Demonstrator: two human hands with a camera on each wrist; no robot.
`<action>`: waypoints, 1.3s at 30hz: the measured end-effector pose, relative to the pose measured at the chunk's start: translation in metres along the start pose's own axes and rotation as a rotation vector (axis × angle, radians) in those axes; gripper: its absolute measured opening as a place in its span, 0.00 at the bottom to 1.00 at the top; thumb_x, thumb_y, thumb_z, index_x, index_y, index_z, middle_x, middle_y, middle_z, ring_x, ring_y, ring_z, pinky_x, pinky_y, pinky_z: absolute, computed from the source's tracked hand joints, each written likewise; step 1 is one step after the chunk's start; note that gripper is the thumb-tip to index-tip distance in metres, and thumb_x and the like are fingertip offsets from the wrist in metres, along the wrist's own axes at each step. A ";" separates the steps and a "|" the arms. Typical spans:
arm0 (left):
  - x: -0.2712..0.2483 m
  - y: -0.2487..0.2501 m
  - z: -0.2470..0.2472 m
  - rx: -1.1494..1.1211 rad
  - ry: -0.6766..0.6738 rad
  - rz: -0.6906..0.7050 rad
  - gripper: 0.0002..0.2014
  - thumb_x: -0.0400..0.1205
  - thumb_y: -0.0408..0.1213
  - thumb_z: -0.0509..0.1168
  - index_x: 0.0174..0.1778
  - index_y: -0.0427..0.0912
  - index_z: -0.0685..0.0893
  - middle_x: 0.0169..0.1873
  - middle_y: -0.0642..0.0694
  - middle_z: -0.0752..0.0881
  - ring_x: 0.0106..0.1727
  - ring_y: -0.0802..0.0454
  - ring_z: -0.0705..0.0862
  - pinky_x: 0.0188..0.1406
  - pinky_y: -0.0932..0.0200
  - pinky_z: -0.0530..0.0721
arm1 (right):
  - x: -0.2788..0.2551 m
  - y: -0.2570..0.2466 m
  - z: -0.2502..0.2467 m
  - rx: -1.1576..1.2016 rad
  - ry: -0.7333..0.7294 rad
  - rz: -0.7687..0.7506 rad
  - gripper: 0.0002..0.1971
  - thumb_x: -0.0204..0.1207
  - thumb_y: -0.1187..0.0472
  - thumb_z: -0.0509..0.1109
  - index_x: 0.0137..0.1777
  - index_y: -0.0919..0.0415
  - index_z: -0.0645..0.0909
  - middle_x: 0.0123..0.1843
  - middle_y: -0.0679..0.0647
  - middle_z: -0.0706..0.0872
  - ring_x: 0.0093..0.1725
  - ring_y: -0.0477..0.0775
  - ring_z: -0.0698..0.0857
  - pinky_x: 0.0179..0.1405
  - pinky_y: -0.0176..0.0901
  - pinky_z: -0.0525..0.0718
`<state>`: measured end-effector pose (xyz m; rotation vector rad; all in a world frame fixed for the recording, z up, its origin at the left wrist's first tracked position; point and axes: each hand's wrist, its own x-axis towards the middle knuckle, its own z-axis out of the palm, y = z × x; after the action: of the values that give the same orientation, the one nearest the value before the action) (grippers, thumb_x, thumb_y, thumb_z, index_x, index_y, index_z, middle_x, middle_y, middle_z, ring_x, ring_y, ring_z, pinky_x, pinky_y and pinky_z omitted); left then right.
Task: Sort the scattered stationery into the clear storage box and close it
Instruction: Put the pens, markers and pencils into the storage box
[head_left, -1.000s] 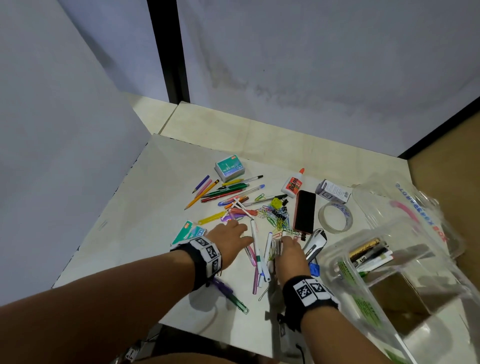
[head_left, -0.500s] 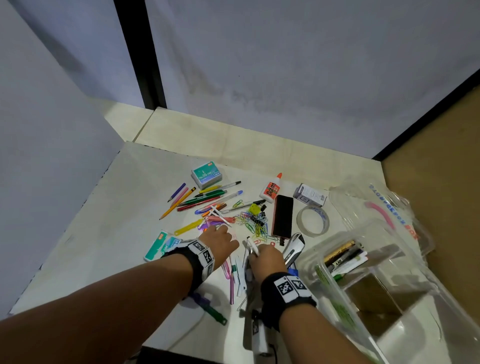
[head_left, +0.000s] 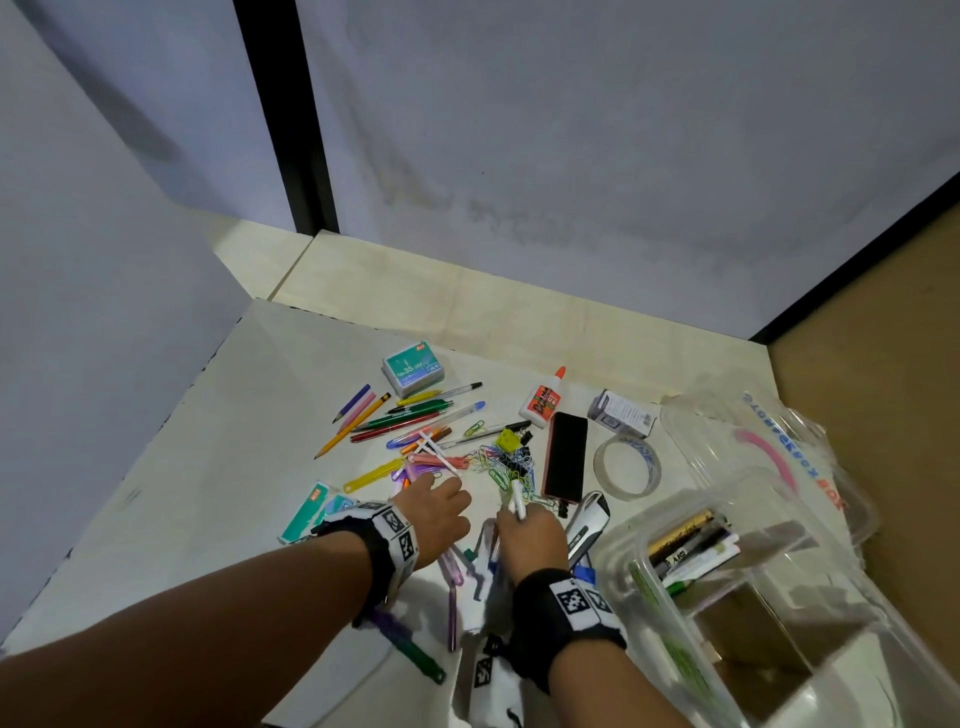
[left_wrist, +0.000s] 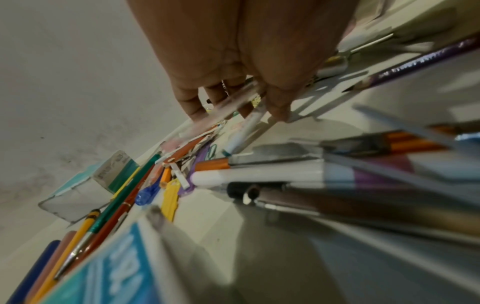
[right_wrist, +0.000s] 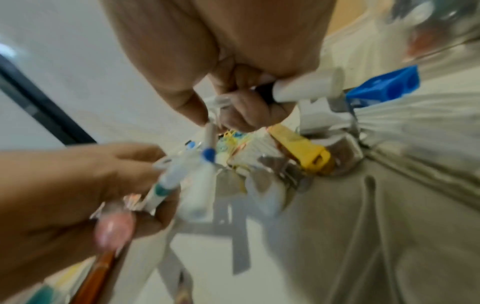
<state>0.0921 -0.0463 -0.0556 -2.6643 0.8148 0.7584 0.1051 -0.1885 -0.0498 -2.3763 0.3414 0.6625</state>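
1. The right hand (head_left: 530, 535) is curled around one white pen (head_left: 518, 500), its tip poking out on the far side.
2. The left hand (head_left: 434, 512) pinches several pens (left_wrist: 233, 100); their number is blurred.
3. One clear storage box (head_left: 779, 597) stands open, near right on the worktop (head_left: 218, 467).
4. Single items farther off: one glue bottle (head_left: 544, 401), one tape roll (head_left: 627, 466), one staple box (head_left: 413, 368).
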 end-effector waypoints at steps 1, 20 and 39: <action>-0.001 -0.001 -0.001 -0.005 0.012 0.005 0.16 0.85 0.34 0.57 0.69 0.41 0.74 0.70 0.39 0.71 0.73 0.38 0.65 0.68 0.42 0.67 | 0.002 0.001 -0.006 0.073 0.011 -0.002 0.11 0.81 0.58 0.59 0.47 0.66 0.77 0.45 0.63 0.81 0.43 0.59 0.77 0.40 0.42 0.71; -0.025 -0.015 -0.057 -0.705 0.088 -0.248 0.16 0.85 0.50 0.57 0.59 0.41 0.77 0.56 0.40 0.84 0.58 0.43 0.81 0.51 0.57 0.73 | -0.020 -0.017 -0.039 0.752 0.083 -0.151 0.12 0.83 0.54 0.62 0.58 0.55 0.84 0.46 0.48 0.88 0.45 0.48 0.86 0.46 0.44 0.85; -0.023 0.018 -0.076 -0.980 0.044 -0.445 0.26 0.78 0.33 0.66 0.70 0.37 0.65 0.43 0.48 0.76 0.52 0.47 0.81 0.44 0.59 0.74 | -0.028 -0.033 -0.036 0.927 -0.146 -0.007 0.08 0.84 0.66 0.59 0.55 0.63 0.80 0.37 0.59 0.86 0.30 0.51 0.84 0.33 0.41 0.86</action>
<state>0.0962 -0.0797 0.0188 -3.4813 -0.2781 1.1785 0.1077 -0.1848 0.0062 -1.4397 0.4522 0.5115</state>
